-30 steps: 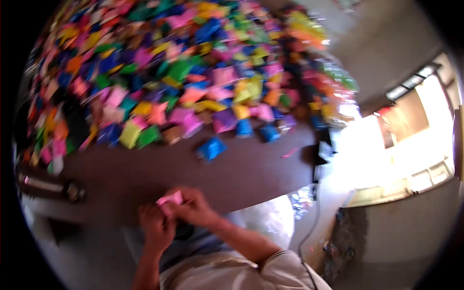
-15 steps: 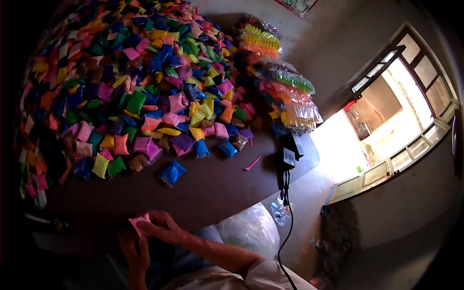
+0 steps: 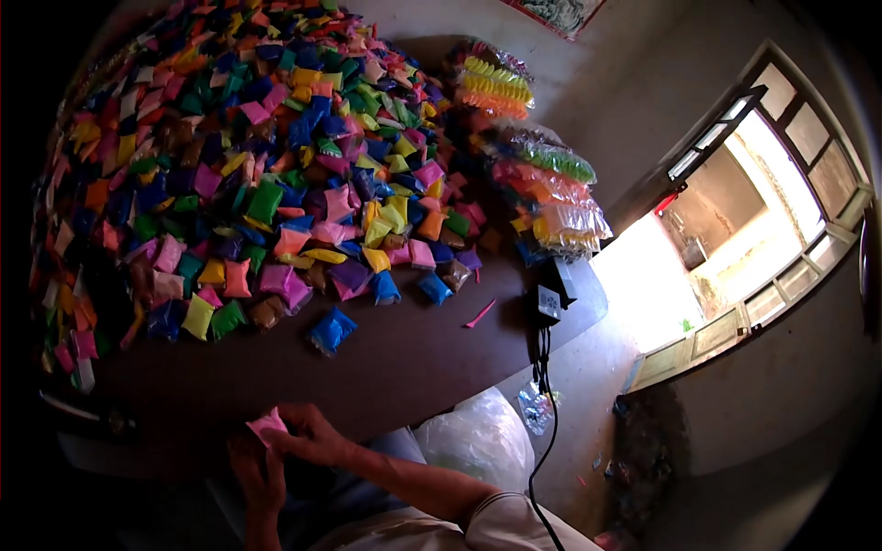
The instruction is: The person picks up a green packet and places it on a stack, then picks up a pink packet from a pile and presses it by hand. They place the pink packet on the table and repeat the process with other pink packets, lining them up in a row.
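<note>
At the table's near edge, my right hand [image 3: 312,435] pinches a small pink packet [image 3: 267,423] between thumb and fingers. My left hand [image 3: 256,470] is just below and to the left, in shadow, its fingers up against the packet's lower side; it seems closed on it, though the fingertips are dim. Beyond the hands a single blue packet [image 3: 332,330] lies apart from the others. A big heap of small packets in many colours [image 3: 266,200] covers the far and left part of the table.
Clear bags of sorted packets [image 3: 551,188] are stacked at the heap's right. A pink stick-like piece [image 3: 480,313] lies on the brown table [image 3: 413,354]. Near the right corner stands a black box [image 3: 549,303] with hanging cables. A large translucent bag [image 3: 478,441] sits below the edge.
The view has shifted slightly. The pink packet is tilted a little differently in my hands, which stay in nearly the same place. The heap looks unchanged.
</note>
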Motion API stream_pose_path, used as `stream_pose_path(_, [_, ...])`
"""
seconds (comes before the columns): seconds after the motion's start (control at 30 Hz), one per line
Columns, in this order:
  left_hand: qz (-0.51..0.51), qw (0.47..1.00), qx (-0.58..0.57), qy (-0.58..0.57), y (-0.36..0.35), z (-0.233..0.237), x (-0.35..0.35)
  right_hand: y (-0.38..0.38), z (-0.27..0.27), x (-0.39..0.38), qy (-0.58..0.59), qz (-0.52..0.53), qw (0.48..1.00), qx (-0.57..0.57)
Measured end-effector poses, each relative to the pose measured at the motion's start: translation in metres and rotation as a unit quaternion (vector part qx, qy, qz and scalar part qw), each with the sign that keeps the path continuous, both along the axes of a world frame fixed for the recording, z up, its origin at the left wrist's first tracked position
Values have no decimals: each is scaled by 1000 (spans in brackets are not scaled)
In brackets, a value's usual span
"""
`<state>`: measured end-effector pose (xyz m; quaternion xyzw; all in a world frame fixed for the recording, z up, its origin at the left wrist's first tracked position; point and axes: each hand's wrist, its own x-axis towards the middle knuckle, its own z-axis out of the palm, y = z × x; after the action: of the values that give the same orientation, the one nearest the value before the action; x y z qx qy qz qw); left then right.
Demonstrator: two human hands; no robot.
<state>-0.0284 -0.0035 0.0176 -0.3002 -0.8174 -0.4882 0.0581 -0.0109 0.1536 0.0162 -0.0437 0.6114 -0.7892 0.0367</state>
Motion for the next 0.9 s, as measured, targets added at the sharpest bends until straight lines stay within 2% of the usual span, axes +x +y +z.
stream_pose_path(0.1, [24,999,-10,47,0,-14,3,3,4,-4,-33,38,998,46])
stream_pose_path(0.23, [21,999,-12,29,1,-6,0,3,7,-5,-42,33,997,61])
stream_pose_path(0.3, [-16,998,-27,50,2,1,-3,2,-7,-5,-15,32,999,8])
stream_pose_path(0.4, [-29,998,-55,19,-3,2,-5,-2,-15,-2,25,-17,999,18])
stream_pose_path(0.5, [-15,999,-38,-12,-4,5,2,-2,-2,5,-13,-17,1000,-17])
stream_pose_path(0.53, [30,976,-111,183,-7,-9,6,-1,1,9,-48,-21,999,-4])
stream_pose_path(0.57, [76,906,-196,368,-9,-32,9,2,2,11,-79,-14,997,6])
stream_pose_path(0.6, [73,971,-114,199,-10,-52,14,-1,1,12,-54,-39,998,17])
stream_pose_path(0.63, [-5,992,-123,21,-10,-19,6,-6,-2,12,-27,-63,997,23])
stream_pose_path(0.67, [27,994,-40,97,-9,-30,9,-7,5,12,-5,-83,994,73])
stream_pose_path(0.73, [67,980,-46,183,-5,-28,4,-13,14,8,-42,-85,995,31])
stream_pose_path(0.8, [23,997,-65,39,-4,-5,-1,-8,2,5,-28,-107,985,133])
stream_pose_path(0.83, [36,996,-71,42,-5,-2,-3,-10,4,2,-23,-95,987,127])
stream_pose_path(0.9, [4,999,-26,24,-5,6,-3,-11,18,0,43,-121,972,198])
